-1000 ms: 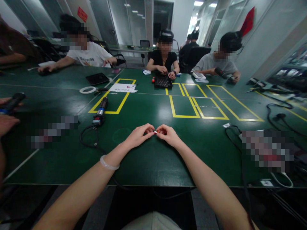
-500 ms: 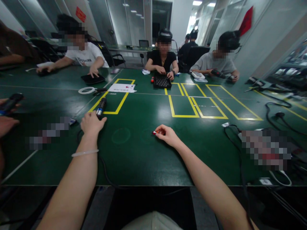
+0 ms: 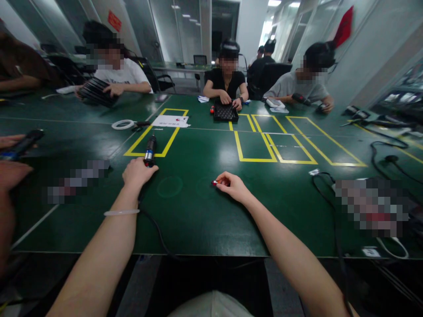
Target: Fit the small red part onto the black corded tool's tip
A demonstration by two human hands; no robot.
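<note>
My left hand [image 3: 138, 171] is wrapped round the rear of a black corded electric screwdriver [image 3: 150, 149] with a silver and blue collar. Its thin tip points away from me, over the yellow-taped rectangle on the left. From under that wrist a black cord [image 3: 158, 231] runs to the table's front edge. My right hand [image 3: 233, 187], near the middle of the table, pinches a small red, white and orange piece [image 3: 214, 182]. Fingers cover most of this piece, so its kind does not show.
The green table [image 3: 198, 229] carries yellow tape outlines [image 3: 257, 159]. A white sheet [image 3: 170, 121] and a coiled white cable [image 3: 123, 125] lie beyond my left hand. Across sits a person with a black tray [image 3: 226, 118]; another person holds a black tray [image 3: 99, 92]. Cables [image 3: 335, 211] lie right.
My left hand has shifted slightly right with the screwdriver, and its cord has swung right. My right hand stays nearly in place. The person at far left has lifted a black tray off the table.
</note>
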